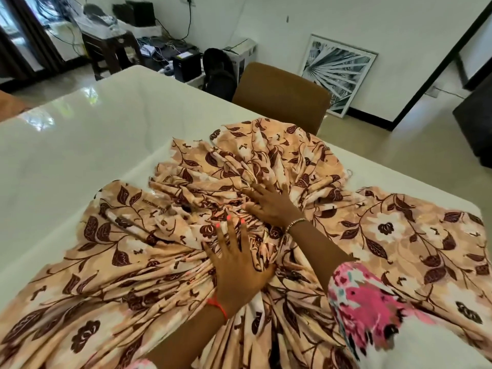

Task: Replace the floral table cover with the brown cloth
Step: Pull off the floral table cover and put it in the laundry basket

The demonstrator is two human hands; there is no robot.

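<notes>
The floral table cover (127, 265), peach with dark brown leaves and flowers, lies bunched in folds over the near half of the white table (80, 145). My left hand (237, 259) lies flat on the gathered folds near the middle, fingers spread and straight. My right hand (269, 206) rests just beyond it on the crumpled heap, fingers spread and pressing into the cloth. No brown cloth is in view.
A brown chair (282, 97) stands at the table's far side. Beyond it a framed picture (338, 75) leans on the wall, with a black bag (218, 73), cables and boxes on the floor. A dark cabinet (476, 121) stands at the right.
</notes>
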